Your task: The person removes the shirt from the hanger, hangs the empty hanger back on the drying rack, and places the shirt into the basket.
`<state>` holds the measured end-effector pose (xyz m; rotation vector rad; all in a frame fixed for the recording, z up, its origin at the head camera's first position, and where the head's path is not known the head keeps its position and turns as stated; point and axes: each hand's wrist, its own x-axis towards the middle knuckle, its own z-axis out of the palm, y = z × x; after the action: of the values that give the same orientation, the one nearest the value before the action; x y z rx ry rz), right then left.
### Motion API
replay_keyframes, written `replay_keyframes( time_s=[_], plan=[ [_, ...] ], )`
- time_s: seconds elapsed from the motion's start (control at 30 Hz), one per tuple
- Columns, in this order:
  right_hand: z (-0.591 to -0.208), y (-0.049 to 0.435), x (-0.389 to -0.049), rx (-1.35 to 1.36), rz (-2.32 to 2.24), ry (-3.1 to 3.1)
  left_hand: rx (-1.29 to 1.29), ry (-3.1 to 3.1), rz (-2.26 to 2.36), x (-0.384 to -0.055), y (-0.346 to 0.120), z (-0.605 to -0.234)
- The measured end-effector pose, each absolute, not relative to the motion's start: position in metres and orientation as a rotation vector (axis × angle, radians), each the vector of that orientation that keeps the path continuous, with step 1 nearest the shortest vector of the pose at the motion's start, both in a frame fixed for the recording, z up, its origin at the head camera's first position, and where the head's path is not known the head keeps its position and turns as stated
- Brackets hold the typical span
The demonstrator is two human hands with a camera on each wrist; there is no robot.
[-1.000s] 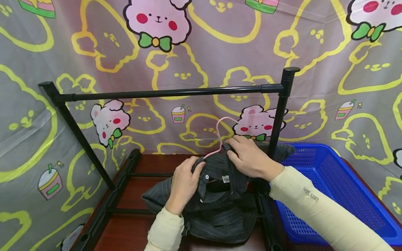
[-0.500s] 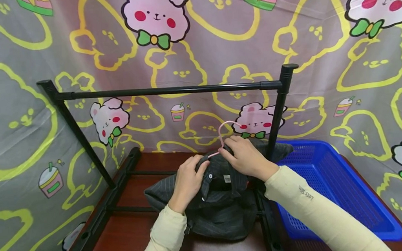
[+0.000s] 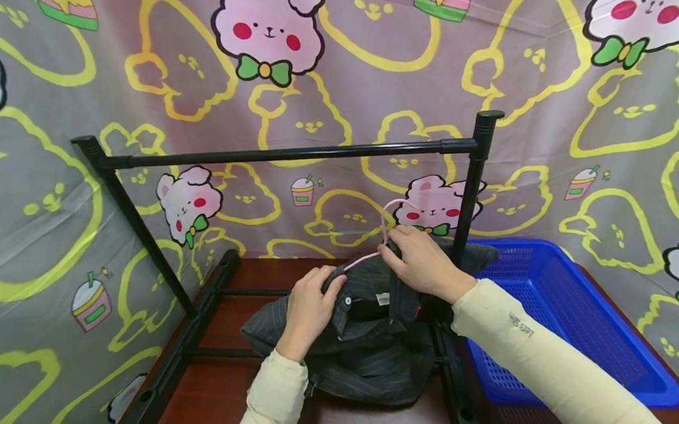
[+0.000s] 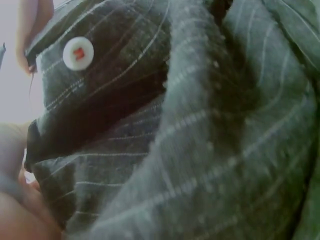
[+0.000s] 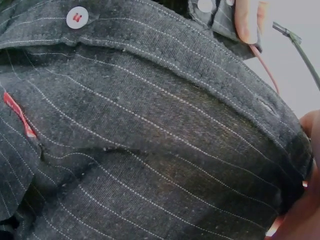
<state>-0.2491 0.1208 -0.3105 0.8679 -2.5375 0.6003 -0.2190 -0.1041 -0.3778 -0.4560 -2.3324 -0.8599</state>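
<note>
A dark grey pinstriped shirt (image 3: 370,376) lies bunched on the table, its collar opening facing up with a white label inside. A pink hanger (image 3: 383,220) sits in the collar, hook pointing up and bending right; its shoulders are hidden inside the shirt. My left hand (image 3: 309,311) pinches the collar's left side, near a white button (image 4: 78,53). On the right side of the collar, my right hand (image 3: 424,265) grips the cloth close to the hook's base. The right wrist view shows the striped front, a red tag (image 5: 20,115) and part of the hanger's pink wire (image 5: 265,68).
A black rack (image 3: 287,153) stands around the shirt, its top bar running behind and above my hands. A blue perforated basket (image 3: 588,325) is at the right, beside the rack's right foot (image 3: 463,402). A patterned curtain (image 3: 330,93) hangs behind.
The hanger's hook has shifted slightly right. My right hand has moved a little right since half a second ago. Both hands keep hold of the collar.
</note>
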Motion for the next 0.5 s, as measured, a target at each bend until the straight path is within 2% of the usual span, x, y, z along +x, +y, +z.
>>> replay_keyframes(
  time_s=[0.5],
  plan=[
    [-0.311, 0.127, -0.253, 0.823, 0.637, -2.502, -0.43, -2.261, -0.781, -0.222, -0.128, -0.386]
  ],
)
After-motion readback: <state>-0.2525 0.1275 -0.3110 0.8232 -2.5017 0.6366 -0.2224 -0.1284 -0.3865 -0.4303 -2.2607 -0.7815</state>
